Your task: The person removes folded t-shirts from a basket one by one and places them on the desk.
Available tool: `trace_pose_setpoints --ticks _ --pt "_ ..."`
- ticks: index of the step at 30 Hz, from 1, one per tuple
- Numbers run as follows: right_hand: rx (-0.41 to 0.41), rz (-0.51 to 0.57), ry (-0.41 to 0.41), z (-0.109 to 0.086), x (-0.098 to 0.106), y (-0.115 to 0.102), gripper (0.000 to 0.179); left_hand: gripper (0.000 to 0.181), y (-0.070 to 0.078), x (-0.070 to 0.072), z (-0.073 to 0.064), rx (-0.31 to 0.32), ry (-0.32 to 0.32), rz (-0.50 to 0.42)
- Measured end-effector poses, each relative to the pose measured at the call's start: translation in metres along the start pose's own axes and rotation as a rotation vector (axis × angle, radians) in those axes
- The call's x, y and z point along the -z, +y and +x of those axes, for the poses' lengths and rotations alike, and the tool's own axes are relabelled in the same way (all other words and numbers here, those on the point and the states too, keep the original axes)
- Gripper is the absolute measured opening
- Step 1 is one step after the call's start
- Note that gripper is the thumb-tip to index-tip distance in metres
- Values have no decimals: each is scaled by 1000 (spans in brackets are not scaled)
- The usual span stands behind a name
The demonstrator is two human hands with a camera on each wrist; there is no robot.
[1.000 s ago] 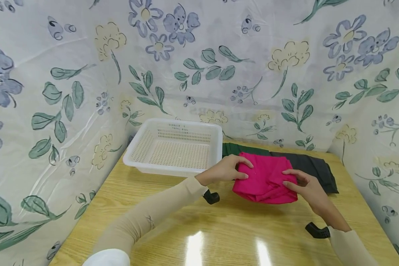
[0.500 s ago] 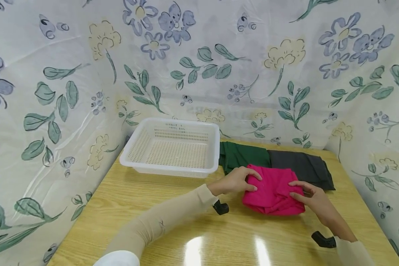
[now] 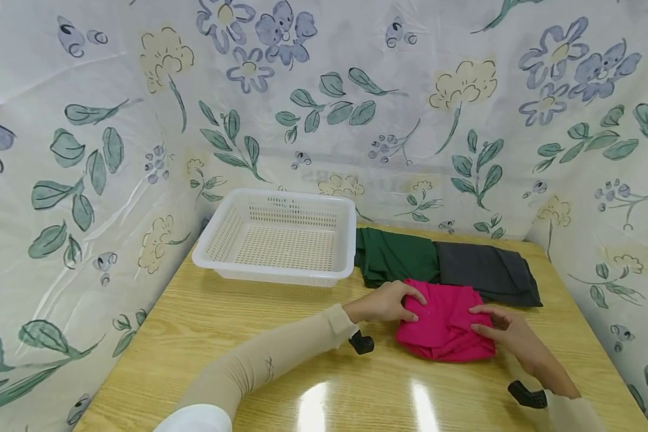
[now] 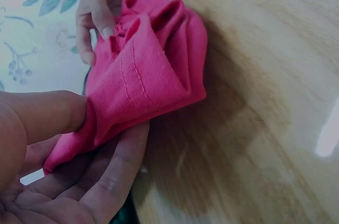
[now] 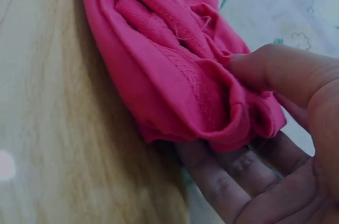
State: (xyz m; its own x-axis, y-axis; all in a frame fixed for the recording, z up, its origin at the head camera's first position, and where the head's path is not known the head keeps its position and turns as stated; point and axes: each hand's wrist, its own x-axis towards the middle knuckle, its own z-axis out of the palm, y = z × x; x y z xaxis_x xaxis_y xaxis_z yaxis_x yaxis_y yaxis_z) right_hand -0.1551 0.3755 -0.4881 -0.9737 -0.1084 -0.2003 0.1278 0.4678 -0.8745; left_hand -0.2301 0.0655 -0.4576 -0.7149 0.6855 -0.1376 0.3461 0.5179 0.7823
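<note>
A folded bright pink garment (image 3: 443, 324) is held between both hands, just in front of two other folded cloths. My left hand (image 3: 391, 302) pinches its left edge; in the left wrist view the thumb lies on top and the fingers go beneath the pink cloth (image 4: 143, 70). On the opposite side my right hand (image 3: 510, 336) grips the right edge the same way, thumb above and fingers (image 5: 212, 176) under it. Stitched seams and loose folds show on the fabric. Behind it lie a folded green cloth (image 3: 396, 255) and a folded dark grey cloth (image 3: 486, 270).
A white perforated plastic basket (image 3: 281, 240) stands at the back left, beside the green cloth. The wooden table (image 3: 248, 312) reaches a floral curtain (image 3: 324, 138) at the back and sides. Black wrist mounts (image 3: 526, 395) stick out below the hands.
Both hands have carried the pink garment to the right and nearer the front, lowering it. More of the green and grey cloths shows behind it. The head view has shifted slightly.
</note>
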Motion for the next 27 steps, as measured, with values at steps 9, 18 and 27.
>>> trace_pose_setpoints --ticks 9,18,27 --pt "-34 -58 -14 3 0 4 55 32 -6 -4 0 35 -10 4" --pt "-46 -41 -72 3 2 3 54 32 -16 -6 4 51 -60 60" --pt "99 -223 78 0 25 -19 52 21 1 46 -13 -152 -83 192"
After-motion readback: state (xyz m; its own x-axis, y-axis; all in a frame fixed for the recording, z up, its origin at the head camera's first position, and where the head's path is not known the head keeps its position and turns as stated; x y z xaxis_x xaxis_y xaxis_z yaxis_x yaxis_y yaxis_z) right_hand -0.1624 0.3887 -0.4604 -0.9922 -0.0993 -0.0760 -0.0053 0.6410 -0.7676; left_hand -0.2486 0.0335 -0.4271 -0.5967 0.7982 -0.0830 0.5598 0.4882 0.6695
